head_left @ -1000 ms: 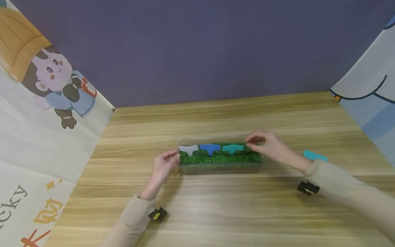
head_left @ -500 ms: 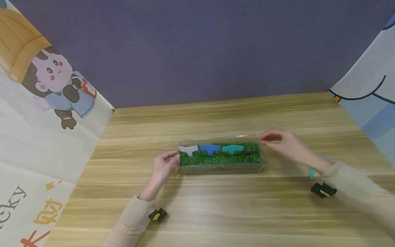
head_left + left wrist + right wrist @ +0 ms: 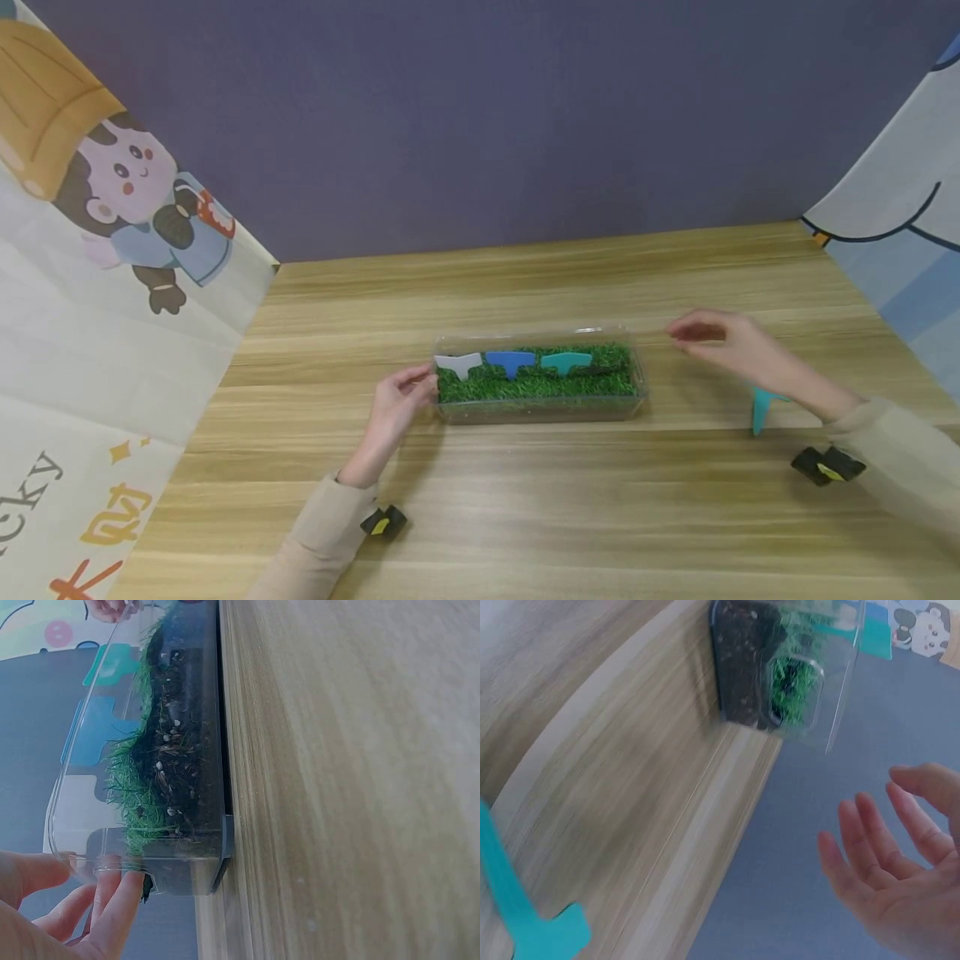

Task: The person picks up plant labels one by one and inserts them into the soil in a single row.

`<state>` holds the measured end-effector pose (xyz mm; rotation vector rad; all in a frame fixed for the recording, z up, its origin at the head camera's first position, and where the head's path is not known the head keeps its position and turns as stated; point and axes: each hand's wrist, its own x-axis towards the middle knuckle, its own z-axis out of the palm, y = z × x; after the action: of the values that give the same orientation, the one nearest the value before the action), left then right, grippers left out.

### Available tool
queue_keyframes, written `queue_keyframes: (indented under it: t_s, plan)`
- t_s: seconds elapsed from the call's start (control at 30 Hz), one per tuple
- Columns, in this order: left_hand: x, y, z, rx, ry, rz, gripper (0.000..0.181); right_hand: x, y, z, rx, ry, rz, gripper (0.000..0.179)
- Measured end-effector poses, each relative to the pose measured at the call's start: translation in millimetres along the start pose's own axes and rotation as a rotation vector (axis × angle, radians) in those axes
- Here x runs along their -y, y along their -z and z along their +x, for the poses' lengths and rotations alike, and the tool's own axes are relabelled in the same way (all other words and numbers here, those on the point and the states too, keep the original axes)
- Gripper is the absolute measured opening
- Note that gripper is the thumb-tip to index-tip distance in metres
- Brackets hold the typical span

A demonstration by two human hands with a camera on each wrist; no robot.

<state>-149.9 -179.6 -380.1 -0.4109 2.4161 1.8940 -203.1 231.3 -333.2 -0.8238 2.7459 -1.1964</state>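
A clear plastic planter box [image 3: 540, 410] holds dark soil [image 3: 176, 742] and green grass [image 3: 525, 388]. Three T-shaped plant labels stand in a row in it: a white one [image 3: 459, 365], a blue one [image 3: 512, 362] and a teal one [image 3: 566, 361]. My left hand [image 3: 395, 402] holds the box's left end, thumb at the rim and fingertips against the end wall. Off to the right, above the table, my right hand [image 3: 723, 337] has loosely bent fingers and nothing between them. Below it lies another teal label [image 3: 761, 410], partly hidden by the wrist in the head view.
The wooden table [image 3: 540, 508] meets a dark blue backdrop [image 3: 525, 125] at its far edge. Printed cloths stand at the left and right sides. Black wrist devices, such as the left one [image 3: 384, 522], stick out from both sleeves.
My right hand has moved away from the box's right end, out to the right, uncovering the stem of the loose teal label. The left hand and the box have stayed in place.
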Motion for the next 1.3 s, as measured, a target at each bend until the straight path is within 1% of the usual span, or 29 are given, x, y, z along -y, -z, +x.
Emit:
queue_keyframes:
  t_s: [0.1,0.23,0.33,0.47,0.7,0.97,1.03,1.13,1.23,1.3]
  plan:
    - [-1.1,-0.2,-0.3,0.002,0.002,0.008,0.031,-5,5,-3.6,0.013,-0.023,0.007,0.022]
    - [-1.3,-0.2,0.1,-0.001,-0.002,0.012,0.031,-12,11,-7.0,0.027,-0.063,-0.028,0.022]
    - [-1.4,-0.2,0.5,-0.001,-0.006,0.012,0.031,-18,15,-9.5,0.03,-0.072,-0.064,0.021]
    - [-2.2,-0.1,0.0,-0.002,-0.006,0.011,0.031,-26,20,-13.8,0.039,-0.054,-0.075,0.023]
    - [-2.6,0.2,-0.4,-0.002,-0.003,0.004,0.03,-36,28,-22.4,0.055,-0.107,-0.086,0.025]
    - [-1.7,-0.3,-0.3,-0.003,0.002,0.009,0.03,-47,32,-30.7,0.063,-0.104,-0.199,0.029]
    - [-1.6,-0.4,-0.3,-0.005,0.001,0.009,0.03,-50,32,-32.3,0.079,-0.099,-0.223,0.032]
    - [-1.1,-0.4,-0.4,-0.005,0.001,0.012,0.03,-53,33,-35.0,0.125,-0.114,-0.249,0.038]
    - [-0.7,-0.5,-0.2,-0.005,0.004,0.016,0.03,-55,33,-38.0,0.174,-0.149,-0.258,0.043]
    - [-0.4,-0.7,-0.2,-0.002,-0.002,0.018,0.03,-56,33,-39.4,0.186,-0.158,-0.272,0.045]
